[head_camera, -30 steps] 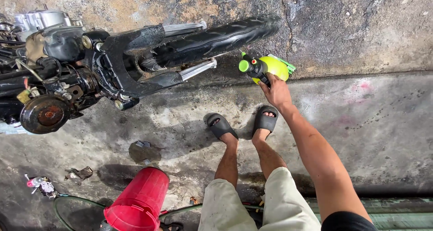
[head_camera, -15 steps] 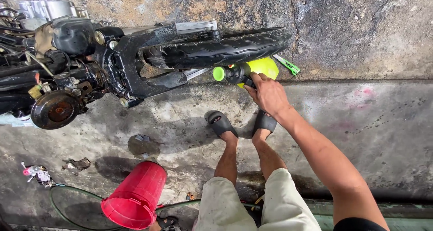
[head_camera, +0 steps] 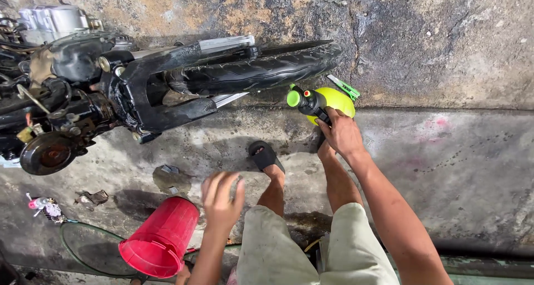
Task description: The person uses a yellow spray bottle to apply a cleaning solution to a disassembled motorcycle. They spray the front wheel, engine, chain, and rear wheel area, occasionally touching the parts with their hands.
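Observation:
My right hand (head_camera: 340, 134) grips a yellow-green pump sprayer bottle (head_camera: 328, 103) by its black handle, the green cap pointing left toward the black rear tyre (head_camera: 261, 70) of a stripped motorcycle (head_camera: 100, 96). My left hand (head_camera: 221, 198) hovers in front of my knees with its fingers spread and nothing in it, just right of a red plastic bucket (head_camera: 161, 243) lying tilted on the wet concrete. My feet in dark sandals (head_camera: 266, 156) stand below the tyre.
The motorcycle's engine and brake drum (head_camera: 47, 154) fill the left side. A green hose (head_camera: 83, 246) curls on the floor by the bucket. Small scraps (head_camera: 47, 207) lie at lower left. A stained wall runs along the top.
The view has shifted, the motorcycle sitting further right in frame. My left hand has risen into view, open. My right hand still holds the sprayer by the tyre's end.

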